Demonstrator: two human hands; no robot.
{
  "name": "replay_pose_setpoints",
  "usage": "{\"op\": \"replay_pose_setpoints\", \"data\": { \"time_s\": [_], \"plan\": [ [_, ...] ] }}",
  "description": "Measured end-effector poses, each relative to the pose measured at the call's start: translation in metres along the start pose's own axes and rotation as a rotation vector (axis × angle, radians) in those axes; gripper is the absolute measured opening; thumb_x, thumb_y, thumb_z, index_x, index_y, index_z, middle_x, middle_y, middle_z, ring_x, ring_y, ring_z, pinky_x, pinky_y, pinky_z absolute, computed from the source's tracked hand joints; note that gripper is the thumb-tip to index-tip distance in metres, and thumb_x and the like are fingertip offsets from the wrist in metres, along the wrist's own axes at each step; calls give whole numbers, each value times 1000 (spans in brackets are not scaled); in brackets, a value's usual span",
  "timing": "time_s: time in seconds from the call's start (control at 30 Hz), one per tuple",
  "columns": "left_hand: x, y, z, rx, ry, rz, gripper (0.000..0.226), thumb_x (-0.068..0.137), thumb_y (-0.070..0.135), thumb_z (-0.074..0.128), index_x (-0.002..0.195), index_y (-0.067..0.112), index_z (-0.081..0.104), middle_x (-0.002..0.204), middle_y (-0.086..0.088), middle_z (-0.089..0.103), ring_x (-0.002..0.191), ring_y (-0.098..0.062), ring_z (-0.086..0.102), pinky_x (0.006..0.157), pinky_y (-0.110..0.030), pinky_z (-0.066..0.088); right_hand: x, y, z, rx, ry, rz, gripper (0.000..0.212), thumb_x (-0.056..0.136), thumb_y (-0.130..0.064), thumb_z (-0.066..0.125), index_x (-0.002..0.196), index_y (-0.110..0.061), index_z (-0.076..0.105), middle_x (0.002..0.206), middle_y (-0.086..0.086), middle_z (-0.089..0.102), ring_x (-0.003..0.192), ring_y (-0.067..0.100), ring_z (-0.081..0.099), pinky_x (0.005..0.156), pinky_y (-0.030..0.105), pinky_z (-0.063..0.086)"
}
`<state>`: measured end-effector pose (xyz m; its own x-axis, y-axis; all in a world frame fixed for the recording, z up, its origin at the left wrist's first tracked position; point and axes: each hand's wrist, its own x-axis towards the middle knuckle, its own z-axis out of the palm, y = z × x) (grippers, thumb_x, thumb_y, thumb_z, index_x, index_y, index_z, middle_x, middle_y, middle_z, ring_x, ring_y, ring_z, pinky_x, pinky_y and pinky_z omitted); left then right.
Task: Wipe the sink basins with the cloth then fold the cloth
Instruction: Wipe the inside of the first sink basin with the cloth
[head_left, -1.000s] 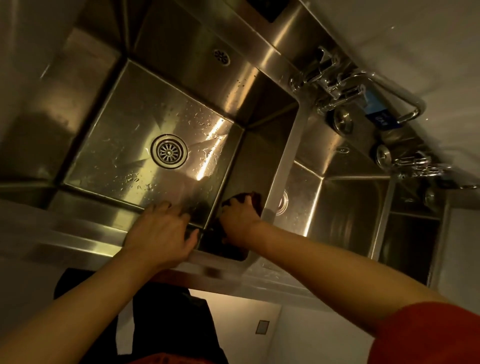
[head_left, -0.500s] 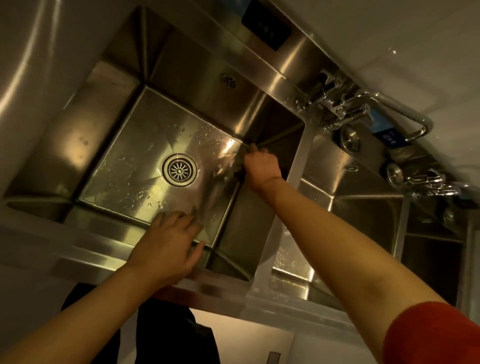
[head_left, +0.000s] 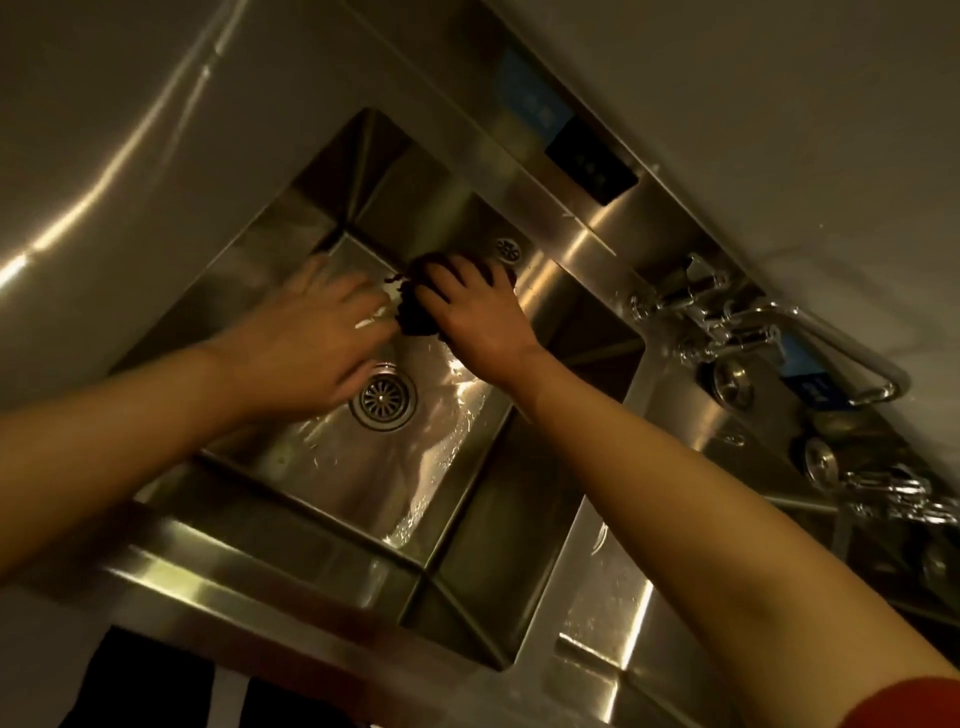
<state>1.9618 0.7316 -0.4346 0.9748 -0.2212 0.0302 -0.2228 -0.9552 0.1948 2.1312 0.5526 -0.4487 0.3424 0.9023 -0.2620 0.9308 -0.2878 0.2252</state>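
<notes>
Both my hands are down in the left basin (head_left: 291, 467) of a stainless steel sink. My right hand (head_left: 472, 306) grips a dark bunched cloth (head_left: 413, 317) against the basin's far wall, just below the overflow hole (head_left: 508, 248). Most of the cloth is hidden under that hand. My left hand (head_left: 306, 343) reaches in beside it with straight, blurred fingers that touch or nearly touch the cloth's left edge. The round drain (head_left: 383, 399) lies just below both hands. The basin floor is wet and shiny.
A second basin (head_left: 675, 431) lies to the right, past a narrow divider. Chrome taps and a swivel spout (head_left: 831, 353) stand on the back ledge at the right, with round knobs (head_left: 732, 382) below. A dark panel (head_left: 592, 161) sits on the splashback.
My right hand has carried the cloth from the basin's right wall to the far wall. My left hand has left the front rim and reached into the basin beside the cloth.
</notes>
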Motion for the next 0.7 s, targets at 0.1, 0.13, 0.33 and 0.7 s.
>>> {"op": "replay_pose_setpoints", "data": {
  "time_s": [0.1, 0.13, 0.33, 0.7],
  "plan": [
    [4, -40, 5, 77, 13, -55, 70, 73, 26, 85, 135, 3, 63, 142, -30, 56, 134, -52, 50, 106, -74, 34, 29, 7, -3, -82, 26, -99, 52, 92, -25, 37, 140, -16, 54, 149, 11, 49, 139, 38, 42, 110, 59, 30],
    [2, -53, 8, 81, 21, -100, 79, 69, 22, 88, 140, 2, 60, 147, -33, 51, 137, -55, 46, 105, -78, 33, 41, 8, -2, -103, 19, -131, 53, 93, -24, 33, 140, -16, 54, 149, 12, 49, 140, 39, 41, 111, 61, 29],
    [-25, -93, 43, 120, 104, -328, 98, 82, 47, 68, 162, 9, 26, 163, -29, 27, 151, -50, 24, 124, -50, -11, 105, 15, 18, -237, -34, -325, 47, 101, -17, 32, 142, -17, 55, 155, 12, 41, 148, 39, 29, 117, 64, 15],
    [-28, -133, 107, 134, 68, -349, 118, 64, 81, 47, 167, 30, 19, 176, -6, 6, 162, -33, 6, 126, -55, -4, 107, 53, 88, -667, -345, -503, 40, 94, -26, 61, 134, -23, 64, 166, 15, 24, 154, 46, 5, 122, 65, 6]
  ]
}}
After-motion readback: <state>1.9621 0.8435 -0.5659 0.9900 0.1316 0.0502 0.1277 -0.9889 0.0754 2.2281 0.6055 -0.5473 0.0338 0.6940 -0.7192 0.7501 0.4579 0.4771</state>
